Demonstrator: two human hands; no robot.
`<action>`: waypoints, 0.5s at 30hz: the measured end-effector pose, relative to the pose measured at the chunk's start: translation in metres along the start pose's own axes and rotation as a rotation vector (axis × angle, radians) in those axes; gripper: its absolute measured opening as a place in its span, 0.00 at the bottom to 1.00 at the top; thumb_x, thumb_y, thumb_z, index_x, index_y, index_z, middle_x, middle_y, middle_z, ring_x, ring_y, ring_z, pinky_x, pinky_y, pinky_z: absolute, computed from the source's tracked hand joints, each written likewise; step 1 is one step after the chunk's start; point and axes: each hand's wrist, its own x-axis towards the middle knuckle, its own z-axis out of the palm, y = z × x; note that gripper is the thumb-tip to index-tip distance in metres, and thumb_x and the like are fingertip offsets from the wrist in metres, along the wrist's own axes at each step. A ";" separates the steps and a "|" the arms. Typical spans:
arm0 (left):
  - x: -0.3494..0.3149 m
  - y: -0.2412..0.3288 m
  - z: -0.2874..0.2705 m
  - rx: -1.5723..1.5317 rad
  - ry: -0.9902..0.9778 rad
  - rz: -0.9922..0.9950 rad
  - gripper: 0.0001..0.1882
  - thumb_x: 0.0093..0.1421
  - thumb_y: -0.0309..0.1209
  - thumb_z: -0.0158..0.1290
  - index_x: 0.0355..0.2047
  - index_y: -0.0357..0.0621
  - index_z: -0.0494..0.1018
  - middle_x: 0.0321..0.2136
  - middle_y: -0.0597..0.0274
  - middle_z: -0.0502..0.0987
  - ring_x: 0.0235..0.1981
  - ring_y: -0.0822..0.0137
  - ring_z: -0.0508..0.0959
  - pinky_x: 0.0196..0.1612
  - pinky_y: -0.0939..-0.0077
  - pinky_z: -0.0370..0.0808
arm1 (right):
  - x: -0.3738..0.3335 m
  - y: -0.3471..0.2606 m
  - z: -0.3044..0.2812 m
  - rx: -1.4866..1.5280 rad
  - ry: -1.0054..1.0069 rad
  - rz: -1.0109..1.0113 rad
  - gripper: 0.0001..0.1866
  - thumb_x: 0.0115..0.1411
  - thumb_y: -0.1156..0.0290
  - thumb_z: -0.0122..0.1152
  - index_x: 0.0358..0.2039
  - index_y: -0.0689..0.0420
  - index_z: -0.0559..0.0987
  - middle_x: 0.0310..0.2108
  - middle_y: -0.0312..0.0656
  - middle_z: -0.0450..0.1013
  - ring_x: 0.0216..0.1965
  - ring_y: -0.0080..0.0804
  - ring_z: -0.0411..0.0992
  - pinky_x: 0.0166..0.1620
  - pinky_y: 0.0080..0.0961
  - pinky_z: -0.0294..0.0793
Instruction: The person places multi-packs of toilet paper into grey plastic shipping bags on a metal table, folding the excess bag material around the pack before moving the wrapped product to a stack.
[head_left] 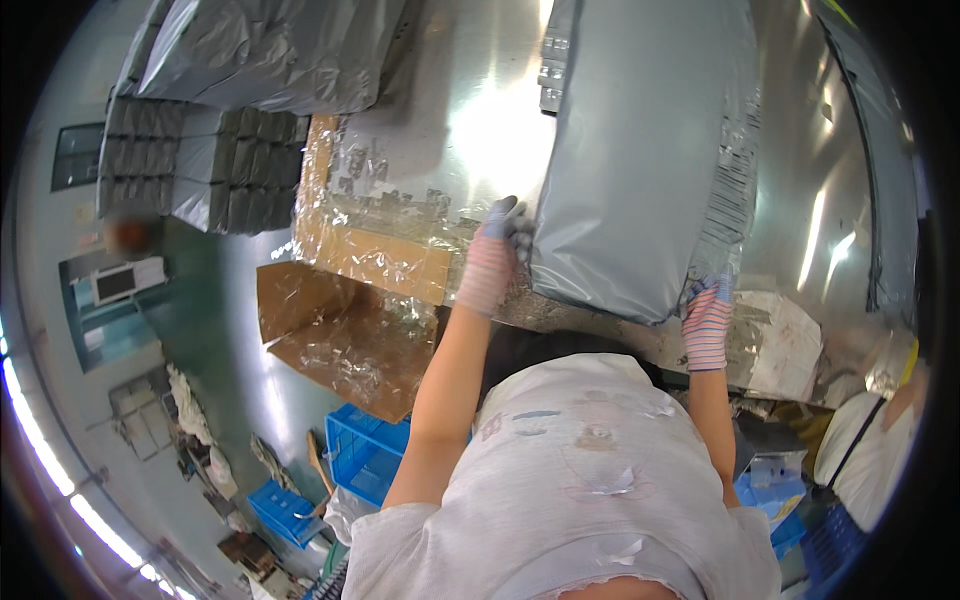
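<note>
A long stack of flat grey plastic bags (640,150) lies on the metal tabletop (420,150) in front of me, its layered edges showing along the right side. My left hand (495,252), in a striped knit glove with grey fingertips, is beside the stack's lower left edge. Its fingers are slightly bent and apart, with nothing visible in them. My right hand (707,322), in a matching glove, has its fingers closed on the near right corner of the stack. Part of those fingertips is hidden against the bags.
Tall bundles of grey bags (270,50) stand at the far left, with more bundles (215,165) beyond. Clear tape covers a cardboard sheet (390,262) at the table's edge. Below are an open carton (350,345) and a blue crate (365,455). Another person (860,450) is at the right.
</note>
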 end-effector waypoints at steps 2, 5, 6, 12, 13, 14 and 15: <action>0.030 -0.021 -0.003 0.364 0.051 0.256 0.29 0.60 0.48 0.46 0.55 0.40 0.61 0.39 0.60 0.74 0.34 0.70 0.73 0.37 0.79 0.71 | 0.006 0.010 0.018 -0.020 -0.089 -0.055 0.15 0.57 0.51 0.51 0.26 0.49 0.69 0.19 0.31 0.61 0.20 0.21 0.61 0.33 0.28 0.72; 0.058 -0.038 0.000 0.329 -0.059 0.184 0.30 0.61 0.50 0.42 0.56 0.44 0.62 0.47 0.58 0.70 0.48 0.65 0.69 0.52 0.76 0.64 | 0.007 0.014 0.045 -0.020 -0.209 -0.187 0.17 0.60 0.52 0.48 0.37 0.53 0.72 0.32 0.36 0.69 0.30 0.25 0.68 0.34 0.25 0.73; 0.060 -0.042 -0.006 0.348 -0.104 0.177 0.35 0.60 0.57 0.40 0.57 0.43 0.61 0.50 0.57 0.69 0.49 0.67 0.69 0.54 0.77 0.63 | 0.008 0.012 0.056 -0.017 -0.259 -0.239 0.19 0.60 0.53 0.46 0.41 0.55 0.73 0.36 0.37 0.72 0.34 0.26 0.71 0.35 0.24 0.73; 0.010 -0.003 0.033 0.261 -0.372 -0.005 0.45 0.54 0.63 0.42 0.60 0.40 0.52 0.56 0.55 0.62 0.56 0.64 0.62 0.58 0.72 0.60 | -0.047 -0.043 0.082 -0.024 -0.336 0.098 0.30 0.57 0.49 0.49 0.53 0.59 0.66 0.47 0.42 0.69 0.47 0.36 0.68 0.49 0.31 0.70; 0.007 0.002 0.031 0.302 -0.438 0.121 0.44 0.54 0.59 0.45 0.61 0.42 0.48 0.57 0.55 0.58 0.58 0.62 0.59 0.58 0.70 0.59 | -0.071 -0.058 0.094 -0.023 -0.349 0.100 0.29 0.56 0.51 0.53 0.53 0.58 0.66 0.46 0.43 0.70 0.46 0.35 0.69 0.48 0.31 0.71; 0.002 0.011 0.034 0.335 -0.499 0.247 0.45 0.54 0.55 0.49 0.62 0.44 0.44 0.58 0.55 0.55 0.59 0.61 0.57 0.59 0.69 0.58 | -0.076 -0.063 0.093 -0.076 -0.434 0.046 0.29 0.55 0.54 0.55 0.52 0.58 0.67 0.45 0.43 0.70 0.44 0.35 0.70 0.47 0.31 0.72; -0.002 0.025 0.035 0.305 -0.550 0.232 0.44 0.54 0.52 0.50 0.63 0.43 0.44 0.59 0.54 0.55 0.59 0.61 0.57 0.60 0.68 0.58 | -0.079 -0.071 0.091 -0.132 -0.517 -0.007 0.28 0.53 0.56 0.57 0.52 0.58 0.67 0.44 0.43 0.70 0.43 0.35 0.70 0.46 0.31 0.72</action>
